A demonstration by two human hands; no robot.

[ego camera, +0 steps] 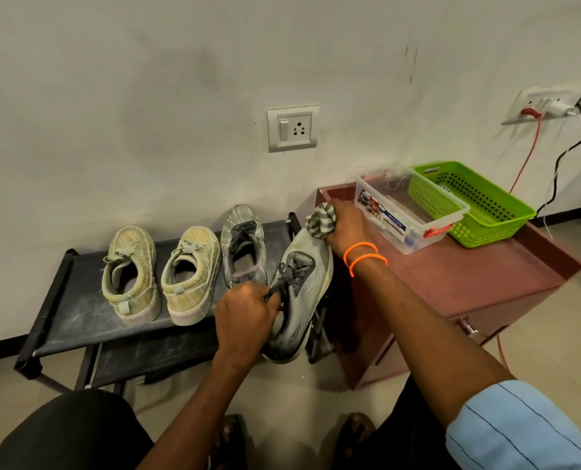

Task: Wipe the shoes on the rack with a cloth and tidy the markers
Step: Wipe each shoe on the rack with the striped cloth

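At centre frame the left hand (245, 313) gripped a grey shoe (299, 293) by its laces and heel end, holding it tilted above the right end of the rack (79, 320). The right hand (345, 225) clutched a bunched striped cloth (320, 221) pressed against the shoe's toe. Three more shoes stood on the rack: two beige (129, 276) (190, 274) and one grey (243, 247). At right, a clear box (407, 212) and a green basket (475, 201) sat touching on the reddish bench (468, 276).
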